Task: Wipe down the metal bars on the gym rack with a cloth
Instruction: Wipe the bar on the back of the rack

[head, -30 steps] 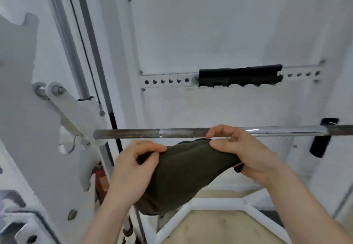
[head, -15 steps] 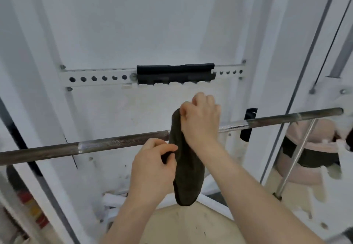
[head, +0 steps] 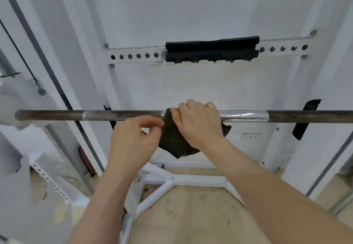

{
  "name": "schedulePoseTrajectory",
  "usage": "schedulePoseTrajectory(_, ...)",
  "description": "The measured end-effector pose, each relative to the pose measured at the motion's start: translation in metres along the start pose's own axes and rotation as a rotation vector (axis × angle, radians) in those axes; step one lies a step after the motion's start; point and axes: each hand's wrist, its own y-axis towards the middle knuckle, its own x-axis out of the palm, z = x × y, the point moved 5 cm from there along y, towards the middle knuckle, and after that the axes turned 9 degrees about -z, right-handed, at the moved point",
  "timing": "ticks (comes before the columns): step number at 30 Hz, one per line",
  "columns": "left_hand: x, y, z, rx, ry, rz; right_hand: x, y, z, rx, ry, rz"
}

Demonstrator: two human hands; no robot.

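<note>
Bright, even, diffuse light nearly washes out the white walls, and the shadows are faint and soft. A sharp glare streak lies on the chrome stretch of the bar (head: 244,115), right of the right hand (head: 198,123). The left hand (head: 133,140) has blurred fingertips. The dark cloth (head: 172,140) shows hardly any texture. Uprights bow at the left and right edges, and the rack part (head: 19,94) at far left is smeared.

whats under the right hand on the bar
A dark cloth, draped over the barbell and hanging below it; the right hand grips it there. The stretch of bar beneath is covered and cannot be seen.
</note>
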Motion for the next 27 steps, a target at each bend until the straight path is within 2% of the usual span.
schedulePoseTrajectory(2,0.004,0.016,0.018,0.072,0.166,0.183,-0.007,-0.015,0.045,0.067,-0.030,0.048)
schedulePoseTrajectory(3,0.013,0.026,0.023,0.108,0.258,0.170,-0.010,-0.022,0.066,0.100,-0.048,0.056)
schedulePoseTrajectory(5,0.036,0.042,0.024,0.191,0.460,0.029,-0.017,-0.033,0.095,0.173,-0.065,0.024)
schedulePoseTrajectory(7,0.047,0.045,0.019,0.257,0.601,-0.083,-0.018,-0.031,0.094,0.274,-0.066,-0.027)
schedulePoseTrajectory(9,0.046,0.046,0.014,0.295,0.638,-0.156,-0.016,-0.018,0.067,0.266,-0.052,-0.050)
schedulePoseTrajectory(13,0.039,0.050,0.010,0.254,0.649,-0.218,-0.005,-0.002,0.001,0.020,0.006,0.056)
schedulePoseTrajectory(15,0.040,0.048,0.009,0.237,0.581,-0.227,-0.003,-0.006,0.003,-0.065,-0.028,0.080)
schedulePoseTrajectory(18,0.039,0.043,0.011,0.232,0.606,-0.227,-0.005,-0.027,0.041,-0.164,-0.179,0.008)
schedulePoseTrajectory(20,0.039,0.042,0.009,0.231,0.631,-0.208,-0.011,-0.038,0.081,-0.090,-0.223,-0.070)
schedulePoseTrajectory(23,0.041,0.042,0.008,0.300,0.624,-0.109,-0.019,-0.033,0.110,0.144,-0.256,-0.263)
schedulePoseTrajectory(25,0.044,0.043,0.007,0.310,0.634,-0.071,-0.018,-0.016,0.085,0.215,-0.193,-0.325)
schedulePoseTrajectory(27,0.047,0.046,0.008,0.316,0.646,-0.050,-0.010,0.003,0.036,0.185,-0.108,-0.275)
